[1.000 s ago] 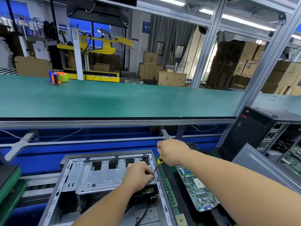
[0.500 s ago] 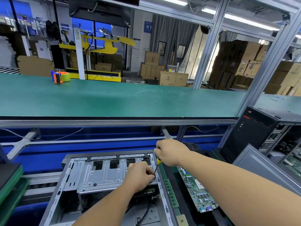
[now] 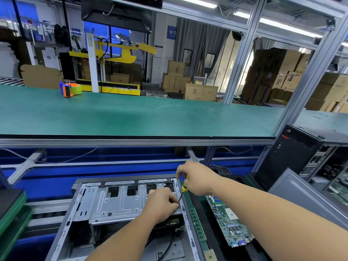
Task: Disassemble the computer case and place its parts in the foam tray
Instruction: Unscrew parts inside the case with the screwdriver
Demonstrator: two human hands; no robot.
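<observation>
An open grey metal computer case (image 3: 81, 208) lies flat at the bottom centre, its silver drive cage (image 3: 116, 204) facing up. My right hand (image 3: 195, 178) grips a yellow-handled screwdriver (image 3: 183, 189) whose shaft slants down to the cage's right edge. My left hand (image 3: 162, 204) rests on the cage with fingers curled at the screwdriver tip; what they pinch is hidden. To the right, a dark foam tray (image 3: 195, 204) holds a green motherboard (image 3: 227, 221) and memory sticks (image 3: 196, 225).
A long green bench (image 3: 131, 117) runs across above the case, with an orange tape dispenser (image 3: 70, 89) at its left. A black tower computer (image 3: 288, 153) and a grey side panel (image 3: 301, 193) stand at the right. Green trays (image 3: 13, 213) are stacked at left.
My right hand has shifted slightly on the screwdriver handle; both hands stay at the cage's right edge. The view has tilted a little.
</observation>
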